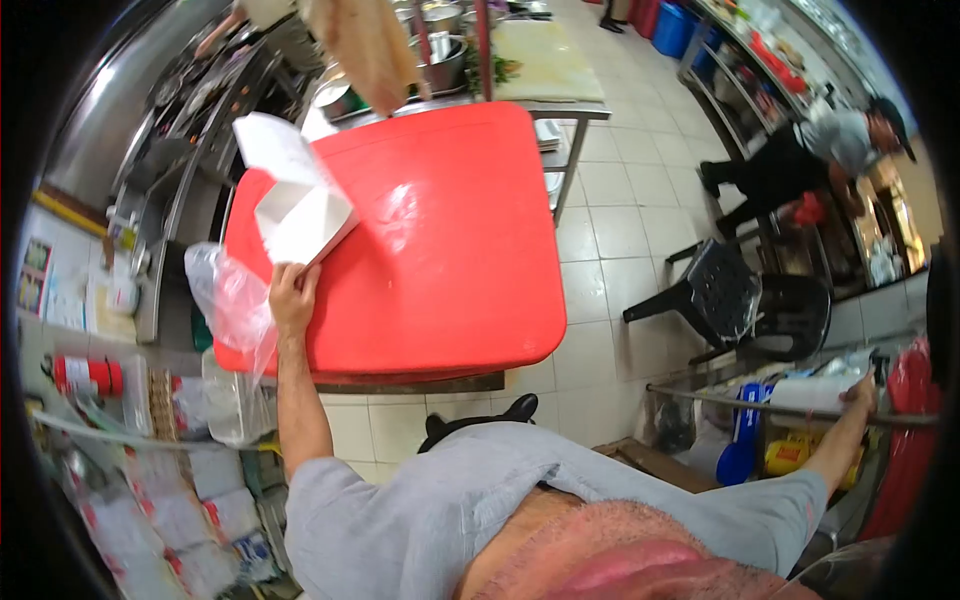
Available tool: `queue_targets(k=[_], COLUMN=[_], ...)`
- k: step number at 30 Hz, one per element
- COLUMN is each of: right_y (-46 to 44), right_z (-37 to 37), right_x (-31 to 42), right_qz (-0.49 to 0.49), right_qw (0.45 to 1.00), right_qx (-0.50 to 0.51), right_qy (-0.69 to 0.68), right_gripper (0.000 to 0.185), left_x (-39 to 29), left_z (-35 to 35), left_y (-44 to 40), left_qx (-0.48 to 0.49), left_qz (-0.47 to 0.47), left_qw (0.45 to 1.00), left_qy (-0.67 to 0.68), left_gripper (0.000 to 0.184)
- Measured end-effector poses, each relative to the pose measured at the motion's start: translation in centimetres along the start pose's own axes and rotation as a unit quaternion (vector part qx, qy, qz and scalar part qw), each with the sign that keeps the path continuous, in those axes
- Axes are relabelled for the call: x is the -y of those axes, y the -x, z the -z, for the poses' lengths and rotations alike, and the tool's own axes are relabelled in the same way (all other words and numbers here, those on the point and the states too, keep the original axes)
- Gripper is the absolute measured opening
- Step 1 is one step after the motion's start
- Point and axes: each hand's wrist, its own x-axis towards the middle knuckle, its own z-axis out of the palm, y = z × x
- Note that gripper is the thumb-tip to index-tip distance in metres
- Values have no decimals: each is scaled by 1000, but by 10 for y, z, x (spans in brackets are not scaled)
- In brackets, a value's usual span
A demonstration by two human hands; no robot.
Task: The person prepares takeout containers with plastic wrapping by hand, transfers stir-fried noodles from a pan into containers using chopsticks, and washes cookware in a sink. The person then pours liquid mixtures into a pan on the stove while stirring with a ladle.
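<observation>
At the left edge of the red tabletop (450, 240), my left hand (293, 295) pinches the near corner of a white paper food box (305, 220). The box's lid stands raised and its inside shows. Beside my left wrist, a clear plastic bag (228, 290) hangs over the table edge. Far to the right, my right hand (858, 392) reaches to a metal-railed shelf, with its fingers curled at the end of a white roll-like thing (805, 394). The hand is small and partly hidden there, so what it grips is unclear.
Black plastic chairs (715, 290) stand right of the table. A person (830, 150) bends by the right-hand counter. Behind the table is a steel prep table with a cutting board (545, 60). A fire extinguisher (88, 376) and bagged packs (180, 510) are at left.
</observation>
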Motion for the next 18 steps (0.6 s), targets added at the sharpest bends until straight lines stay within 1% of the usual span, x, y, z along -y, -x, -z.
queue_targets(k=[1,2,3,4,5,7,9,11,12,13,14,15,16,17,18], right_y=[1,-12,-85,-15,-52,-47,-23,10,21,20,-12,-47,64,114,242], right_z=[6,5,-57,3,-27,-26,-15,4,13,16,4,-11,66,95,157], right_x=[7,8,-19,7,0,4,12,38,55,73,94,112,163,212,243], right_qz=[4,-26,48,-29,-38,-62,-106,-152,-154,-120,16,171,262,364,369], right_qw=[1000,997,990,993,990,994,993,985,982,980,955,903,820,714,699], right_qx=[3,31,-17,-12,-23,-35,-49,-77,-105,-157,-258,-317,-321,-208,-182], right_qy=[-8,-71,-130,-118,-131,-89,-29,16,16,-25,-144,-235,-395,-561,-585], right_gripper=[73,77,70,67,66,65,64,63,62,62,56,51,43,39,38], left_x=[1,2,4,17,18,10,11,10,9,12,7,4,1,-3,-6], left_z=[1,2,4,1,4,10,17,27,31,32,34,37,40,43,47], left_y=[0,-1,-1,2,2,1,3,5,4,6,8,8,9,9,9], left_qx=[4,-1,4,-14,11,-7,19,19,27,36,33,39,46,61,77], left_qz=[8,9,10,-13,15,5,12,19,19,41,59,36,13,23,33], left_qw=[1000,1000,1000,1000,1000,1000,1000,1000,999,998,998,999,999,998,996], left_qy=[6,-10,-12,-13,-23,-2,4,4,11,8,10,1,-8,-14,-18], left_gripper=[13,13,13,12,12,16,15,15,14,15,15,16,17,17,19])
